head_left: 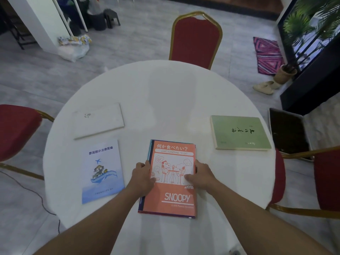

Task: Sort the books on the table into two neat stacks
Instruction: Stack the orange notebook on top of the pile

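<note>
At the six o'clock edge of the round white table (165, 92), nearest the wearer, both bare forearms reach in over the cloth. Left hand (142, 174) lies flat on the left margin of the orange Snoopy book (172, 196), fingers together and curled along the book's edge, thumb on the cover. Right hand (200, 174) mirrors it on the right margin, fingers wrapped at the edge, thumb resting on the cover drawing. Neither hand lifts anything; both press against the sides of a small stack. The orange book is on top, and beneath it edges of at least one darker book (140, 203) and a teal one (150, 144) show on the left side; exact count unclear.

At about eight o'clock, just beside the stack and apart from it, a pale blue booklet (102, 172) with an aeroplane and wave drawing lies flat, alone.

At about ten o'clock, farther out, a white book (98, 122) lies flat, tilted, almost the colour of the cloth.

At about three o'clock, well apart from the stack, a green book (239, 132) lies flat near the table's rim.

Beyond the rim: a red chair (196, 39) with gold frame at twelve o'clock, another red chair (16, 129) at nine, a third (327, 179) at four. A dark laptop (288, 133) sits past the green book.
</note>
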Action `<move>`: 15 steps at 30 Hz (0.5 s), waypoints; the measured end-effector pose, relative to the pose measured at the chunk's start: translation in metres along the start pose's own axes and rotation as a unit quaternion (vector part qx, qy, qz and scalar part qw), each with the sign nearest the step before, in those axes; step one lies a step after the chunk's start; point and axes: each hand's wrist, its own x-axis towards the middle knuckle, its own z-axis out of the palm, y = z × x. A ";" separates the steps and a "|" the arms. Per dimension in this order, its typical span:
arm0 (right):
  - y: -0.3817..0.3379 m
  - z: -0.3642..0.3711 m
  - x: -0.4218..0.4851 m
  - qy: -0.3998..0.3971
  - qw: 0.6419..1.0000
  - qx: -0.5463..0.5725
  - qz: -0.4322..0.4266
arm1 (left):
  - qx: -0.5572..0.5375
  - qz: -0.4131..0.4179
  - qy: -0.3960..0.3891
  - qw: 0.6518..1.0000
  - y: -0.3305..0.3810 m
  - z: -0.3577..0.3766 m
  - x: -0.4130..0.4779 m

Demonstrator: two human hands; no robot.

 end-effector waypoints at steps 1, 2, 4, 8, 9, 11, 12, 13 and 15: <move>0.001 0.000 0.001 -0.005 1.000 -0.001 0.001 | 0.000 0.003 -0.004 1.000 -0.001 -0.001 0.000; 0.000 0.000 0.001 -0.010 1.000 -0.004 0.004 | 0.000 0.004 -0.009 1.000 -0.001 -0.002 0.000; 0.001 0.001 0.002 -0.013 1.000 -0.014 0.010 | -0.002 0.003 -0.016 1.000 -0.002 -0.003 0.000; 0.008 0.005 0.008 -0.011 1.000 -0.017 0.019 | 0.012 -0.004 -0.018 1.000 0.000 -0.004 -0.001; 0.012 0.007 0.011 -0.011 1.000 -0.016 0.018 | 0.014 -0.006 -0.017 1.000 0.000 -0.004 -0.001; 0.019 0.012 0.018 -0.010 1.000 -0.017 0.022 | 0.018 -0.009 -0.015 1.000 0.000 -0.003 -0.003; 0.019 0.014 0.017 -0.010 0.999 -0.020 0.023 | 0.020 -0.010 -0.015 1.000 0.000 -0.003 -0.004; 0.018 0.014 0.016 -0.011 0.999 -0.023 0.024 | 0.021 -0.012 -0.016 1.000 0.001 -0.002 -0.005; 0.014 0.012 0.012 -0.015 0.999 -0.024 0.024 | 0.021 -0.013 -0.018 1.000 0.001 -0.002 -0.007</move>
